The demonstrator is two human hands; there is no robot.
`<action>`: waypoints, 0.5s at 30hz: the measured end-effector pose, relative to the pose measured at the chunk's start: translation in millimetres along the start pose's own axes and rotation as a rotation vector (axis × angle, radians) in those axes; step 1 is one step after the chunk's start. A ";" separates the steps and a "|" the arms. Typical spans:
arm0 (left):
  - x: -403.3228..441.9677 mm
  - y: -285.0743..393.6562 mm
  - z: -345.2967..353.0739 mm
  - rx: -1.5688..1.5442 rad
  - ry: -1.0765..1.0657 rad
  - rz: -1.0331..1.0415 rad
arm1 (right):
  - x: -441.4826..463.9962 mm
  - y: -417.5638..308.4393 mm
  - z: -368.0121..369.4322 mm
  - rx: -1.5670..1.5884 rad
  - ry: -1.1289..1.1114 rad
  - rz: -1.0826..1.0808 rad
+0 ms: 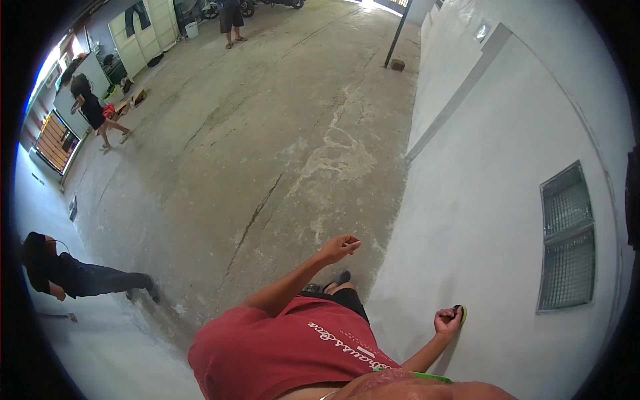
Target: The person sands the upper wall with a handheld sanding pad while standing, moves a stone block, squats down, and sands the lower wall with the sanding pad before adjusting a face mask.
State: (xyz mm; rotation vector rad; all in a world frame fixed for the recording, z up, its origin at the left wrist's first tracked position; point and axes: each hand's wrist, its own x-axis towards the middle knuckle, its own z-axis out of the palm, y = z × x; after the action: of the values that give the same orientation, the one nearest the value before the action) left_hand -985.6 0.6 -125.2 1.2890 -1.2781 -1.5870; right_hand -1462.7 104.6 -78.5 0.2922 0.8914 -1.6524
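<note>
My right hand (448,321) is at the white wall (427,267), its fingers closed around a small round pad (461,313) with a black back and a yellow-green edge. The pad's edge lies against the wall surface. My left hand (341,249) hangs in front of my body over the concrete floor. Its fingers are loosely bent and a little apart, with nothing visible in them. It touches neither the wall nor any object.
Glass-block panes (567,237) are set in the wall on my right. A grey strip (460,93) runs along that wall. One person (87,273) stands by the left wall, another (90,103) is farther off, and a third (231,23) is at the back. Cracks mark the floor (267,147).
</note>
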 end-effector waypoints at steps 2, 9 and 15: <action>4.0 -1.5 -0.1 -0.023 0.030 -0.021 | 14.5 -4.3 0.8 0.050 0.029 0.026; 48.9 -5.9 -20.9 -0.004 0.086 -0.090 | 61.4 -0.6 48.8 0.132 0.048 0.117; 127.5 -1.6 -39.4 -0.032 0.177 -0.148 | 135.7 -0.1 103.5 0.131 0.033 0.192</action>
State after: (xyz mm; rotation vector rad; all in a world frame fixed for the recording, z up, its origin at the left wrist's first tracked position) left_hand -978.8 -128.0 -160.4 1.4972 -1.0654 -1.5474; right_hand -1474.7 -65.0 -92.6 0.4816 0.7565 -1.5326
